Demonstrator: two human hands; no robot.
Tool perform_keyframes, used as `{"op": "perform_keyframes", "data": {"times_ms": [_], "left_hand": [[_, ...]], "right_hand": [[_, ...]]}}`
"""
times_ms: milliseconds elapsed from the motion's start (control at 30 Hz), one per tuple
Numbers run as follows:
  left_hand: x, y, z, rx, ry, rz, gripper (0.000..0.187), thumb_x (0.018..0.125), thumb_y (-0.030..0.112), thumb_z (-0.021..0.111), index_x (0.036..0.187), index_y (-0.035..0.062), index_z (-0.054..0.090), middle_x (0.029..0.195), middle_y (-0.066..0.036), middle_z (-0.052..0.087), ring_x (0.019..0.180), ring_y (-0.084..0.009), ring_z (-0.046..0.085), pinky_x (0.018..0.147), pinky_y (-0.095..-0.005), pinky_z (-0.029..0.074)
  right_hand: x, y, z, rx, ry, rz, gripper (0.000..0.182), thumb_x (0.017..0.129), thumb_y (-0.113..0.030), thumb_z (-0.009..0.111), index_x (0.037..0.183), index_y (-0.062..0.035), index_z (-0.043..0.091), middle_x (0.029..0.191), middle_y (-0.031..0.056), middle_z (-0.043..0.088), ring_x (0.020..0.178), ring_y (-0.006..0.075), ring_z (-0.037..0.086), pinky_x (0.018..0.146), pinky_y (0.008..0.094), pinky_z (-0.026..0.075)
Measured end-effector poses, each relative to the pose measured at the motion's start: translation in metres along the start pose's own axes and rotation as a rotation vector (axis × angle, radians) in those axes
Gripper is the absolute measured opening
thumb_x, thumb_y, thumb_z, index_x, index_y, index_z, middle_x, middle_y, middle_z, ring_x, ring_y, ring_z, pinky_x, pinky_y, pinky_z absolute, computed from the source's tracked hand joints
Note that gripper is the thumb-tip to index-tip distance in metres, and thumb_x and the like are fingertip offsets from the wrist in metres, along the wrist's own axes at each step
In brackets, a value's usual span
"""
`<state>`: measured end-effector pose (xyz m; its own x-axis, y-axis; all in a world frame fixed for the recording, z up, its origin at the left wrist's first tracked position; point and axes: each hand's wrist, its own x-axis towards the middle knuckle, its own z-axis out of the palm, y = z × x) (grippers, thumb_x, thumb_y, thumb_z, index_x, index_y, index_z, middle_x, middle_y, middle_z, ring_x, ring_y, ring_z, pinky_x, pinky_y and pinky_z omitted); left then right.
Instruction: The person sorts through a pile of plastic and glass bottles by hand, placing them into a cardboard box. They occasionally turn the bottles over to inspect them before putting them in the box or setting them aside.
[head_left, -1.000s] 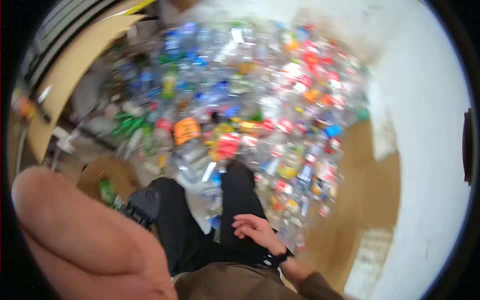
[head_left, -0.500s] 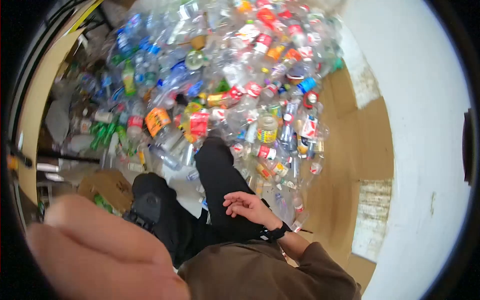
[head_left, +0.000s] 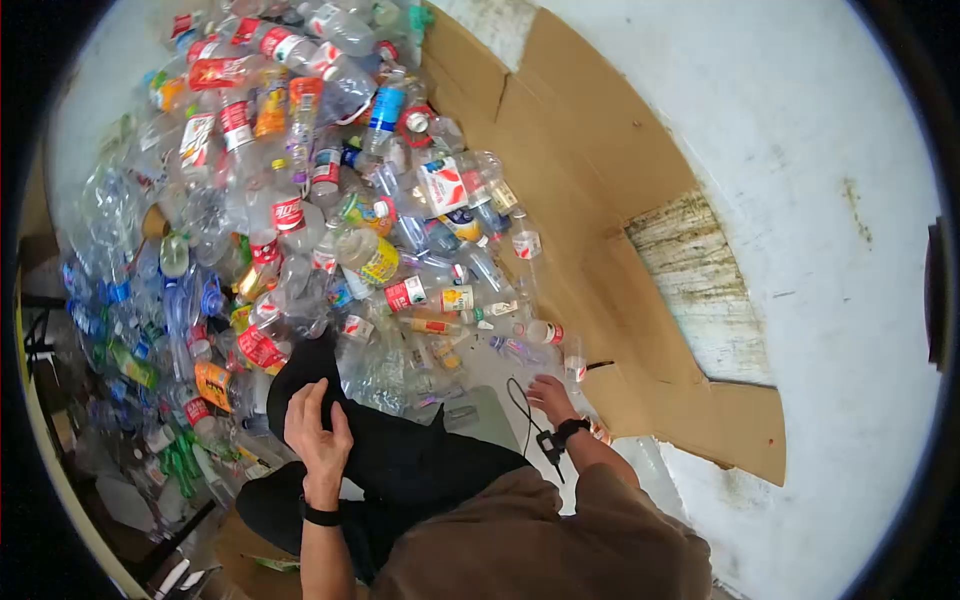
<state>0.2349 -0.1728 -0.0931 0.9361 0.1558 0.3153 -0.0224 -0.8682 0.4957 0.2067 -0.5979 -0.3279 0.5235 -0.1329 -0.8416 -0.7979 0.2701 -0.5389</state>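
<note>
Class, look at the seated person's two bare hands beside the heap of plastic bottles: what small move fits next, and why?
Probably the right hand reaches slightly forward for the small red-labelled clear plastic bottle lying just beyond it. That hand is empty, low on the floor at the edge of the heap, while the left hand rests open and empty on the black trouser leg.

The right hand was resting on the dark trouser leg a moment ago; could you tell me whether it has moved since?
Yes. The right hand has left the black trouser leg and now reaches down to the floor beside it, at the near edge of the bottle pile.
</note>
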Motion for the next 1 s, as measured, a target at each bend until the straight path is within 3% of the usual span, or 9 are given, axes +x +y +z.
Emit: {"op": "perform_keyframes", "data": {"times_ms": [100, 167, 333, 467, 567, 633, 667, 833, 1000], "left_hand": [[0.007, -0.002, 0.01, 0.068, -0.073, 0.033, 0.031, 0.073, 0.002, 0.067, 0.105, 0.0053, 0.068, 0.102, -0.014, 0.066, 0.089, -0.0327, 0.063, 0.075, -0.0415, 0.049], [0.013, 0.001, 0.014, 0.075, -0.061, 0.046, 0.025, 0.074, 0.002, 0.066, 0.098, 0.0058, 0.069, 0.098, -0.011, 0.066, 0.085, -0.0306, 0.063, 0.073, -0.0399, 0.048], [0.021, 0.0, 0.023, 0.057, -0.085, 0.057, 0.021, 0.069, 0.0, 0.064, 0.088, 0.0056, 0.07, 0.088, -0.009, 0.066, 0.075, -0.0289, 0.06, 0.067, -0.0382, 0.044], [0.026, 0.0, 0.025, 0.06, -0.12, 0.065, 0.021, 0.068, 0.0, 0.062, 0.086, 0.0065, 0.069, 0.086, -0.008, 0.065, 0.073, -0.0285, 0.059, 0.065, -0.0378, 0.043], [0.027, -0.002, 0.025, 0.072, -0.136, 0.084, 0.021, 0.068, 0.0, 0.061, 0.086, 0.0072, 0.068, 0.085, -0.008, 0.064, 0.071, -0.0278, 0.059, 0.064, -0.0374, 0.042], [0.029, -0.004, 0.024, 0.09, -0.129, 0.094, 0.021, 0.067, 0.0, 0.061, 0.085, 0.0079, 0.067, 0.084, -0.007, 0.064, 0.07, -0.0267, 0.059, 0.064, -0.0371, 0.042], [0.028, -0.005, 0.023, 0.066, -0.139, 0.088, 0.022, 0.067, -0.001, 0.06, 0.086, 0.0082, 0.067, 0.084, -0.007, 0.064, 0.071, -0.0263, 0.059, 0.064, -0.037, 0.042], [0.022, -0.014, 0.018, 0.075, -0.165, 0.054, 0.023, 0.067, 0.001, 0.06, 0.088, 0.0102, 0.066, 0.085, -0.005, 0.063, 0.072, -0.0243, 0.06, 0.065, -0.0364, 0.043], [0.019, -0.016, 0.013, 0.11, -0.182, -0.029, 0.019, 0.069, 0.003, 0.058, 0.085, 0.0106, 0.066, 0.085, -0.005, 0.064, 0.071, -0.0239, 0.059, 0.066, -0.0366, 0.043]], "right_hand": [[0.041, 0.088, -0.108, 0.12, -0.032, 0.057, 0.005, 0.091, -0.013, 0.055, 0.094, -0.0088, 0.056, 0.084, 0.0077, 0.062, 0.075, 0.023, 0.067, 0.063, 0.0377, 0.058], [0.023, 0.09, -0.103, 0.104, 0.313, 0.114, 0.009, 0.083, -0.005, 0.055, 0.09, -0.0103, 0.059, 0.067, 0.0051, 0.051, 0.052, 0.0195, 0.056, 0.043, 0.0338, 0.05], [0.031, 0.073, -0.082, 0.271, 0.378, 0.127, 0.01, 0.086, -0.012, 0.056, 0.088, -0.0016, 0.058, 0.083, 0.013, 0.061, 0.069, 0.029, 0.069, 0.056, 0.0374, 0.059], [0.07, 0.072, -0.067, 0.257, 0.302, 0.043, 0.028, 0.091, -0.021, 0.059, 0.11, -0.0011, 0.053, 0.097, 0.0126, 0.06, 0.078, 0.0327, 0.067, 0.068, 0.0425, 0.06], [0.13, 0.102, -0.077, -0.759, 0.123, -0.622, 0.028, 0.093, -0.025, 0.057, 0.113, -0.0056, 0.051, 0.089, 0.0081, 0.058, 0.072, 0.0275, 0.063, 0.062, 0.0435, 0.057], [0.16, 0.095, -0.058, 0.097, 0.267, 0.14, 0.026, 0.093, -0.025, 0.057, 0.114, -0.0121, 0.049, 0.082, 0.0053, 0.055, 0.067, 0.0228, 0.056, 0.059, 0.0471, 0.053], [0.192, 0.114, -0.066, 0.169, 0.287, 0.21, 0.025, 0.092, -0.021, 0.055, 0.116, -0.0178, 0.048, 0.083, 0.0053, 0.056, 0.065, 0.0222, 0.054, 0.059, 0.0496, 0.049], [0.205, 0.107, -0.007, 0.225, 0.667, 0.052, 0.052, 0.086, -0.019, 0.062, 0.13, -0.0087, 0.037, 0.099, 0.0097, 0.059, 0.068, 0.0247, 0.053, 0.057, 0.0485, 0.046], [0.226, 0.128, 0.013, -0.296, 0.942, 0.052, 0.092, 0.062, -0.011, 0.084, 0.137, -0.0036, 0.032, 0.107, 0.0169, 0.058, 0.079, 0.0303, 0.059, 0.044, 0.0403, 0.045]]}}
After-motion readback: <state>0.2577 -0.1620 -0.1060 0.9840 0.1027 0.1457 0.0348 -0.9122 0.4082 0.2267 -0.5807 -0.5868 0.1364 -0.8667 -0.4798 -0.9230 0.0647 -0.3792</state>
